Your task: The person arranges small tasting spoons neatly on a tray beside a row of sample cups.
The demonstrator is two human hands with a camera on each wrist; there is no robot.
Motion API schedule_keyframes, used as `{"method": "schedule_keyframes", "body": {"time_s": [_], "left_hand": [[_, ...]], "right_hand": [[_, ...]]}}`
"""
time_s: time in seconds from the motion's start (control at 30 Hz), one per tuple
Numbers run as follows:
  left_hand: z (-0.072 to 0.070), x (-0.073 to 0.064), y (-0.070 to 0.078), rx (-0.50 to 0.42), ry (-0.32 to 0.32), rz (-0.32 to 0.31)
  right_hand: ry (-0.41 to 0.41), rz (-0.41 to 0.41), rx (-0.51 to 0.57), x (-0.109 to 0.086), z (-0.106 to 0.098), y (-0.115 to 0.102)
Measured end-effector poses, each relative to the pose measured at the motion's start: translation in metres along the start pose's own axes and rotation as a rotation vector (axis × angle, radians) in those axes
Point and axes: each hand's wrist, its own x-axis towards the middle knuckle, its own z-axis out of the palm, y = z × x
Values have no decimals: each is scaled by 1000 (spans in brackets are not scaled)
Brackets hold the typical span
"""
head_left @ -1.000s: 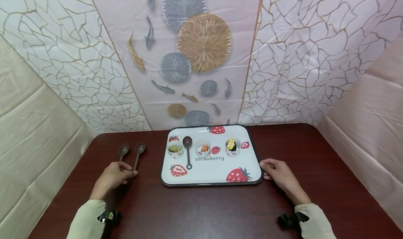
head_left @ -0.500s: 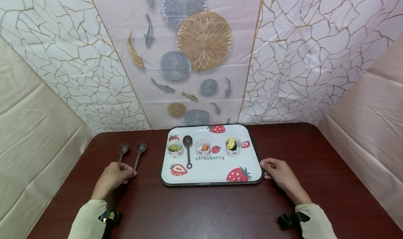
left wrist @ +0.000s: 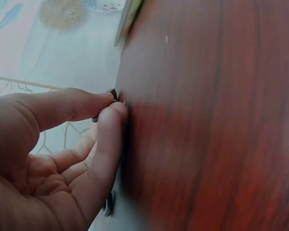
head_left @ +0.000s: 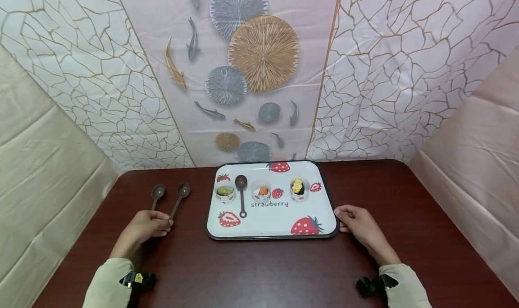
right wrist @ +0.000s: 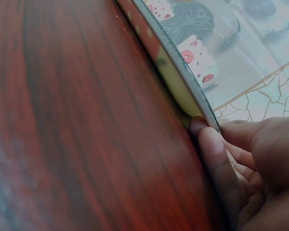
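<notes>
A brown spoon (head_left: 176, 203) lies on the left of the table, and my left hand (head_left: 142, 230) pinches the end of its handle between thumb and finger. Just left of it lies a second brown spoon (head_left: 157, 192), its handle partly hidden by that hand. My right hand (head_left: 361, 229) grips the right rim of a white strawberry-print tray (head_left: 263, 224), thumb on one side and fingers on the other, as the right wrist view shows. In the left wrist view only a dark bit of the handle (left wrist: 114, 92) shows at the fingertips.
On the tray sit a third brown spoon (head_left: 242, 197) and three small paper cups of food: a green-filled cup (head_left: 225, 200), an orange-filled cup (head_left: 261, 198) and a yellow-and-black-filled cup (head_left: 299, 198). A patterned cloth (head_left: 365, 96) hangs behind the dark red table (head_left: 259, 272).
My left hand has shifted slightly left and toward me with the handle end, tilting the spoon so its bowl points more to the right. The right hand keeps its grip on the tray.
</notes>
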Motion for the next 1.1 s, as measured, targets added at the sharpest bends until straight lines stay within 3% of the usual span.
{"method": "schedule_keyframes", "body": {"time_s": [0.17,0.53,0.83,1.1], "left_hand": [[1,0,-3,-134,-56,-13],[9,2,-6,-301,-75,-15],[16,5,-7,-461,-185,21],[23,5,-6,-505,-156,0]], "right_hand": [[4,3,-1,0,1,0],[4,-16,-7,1,1,1],[11,-4,-27,2,1,0],[9,0,-38,3,1,1]]}}
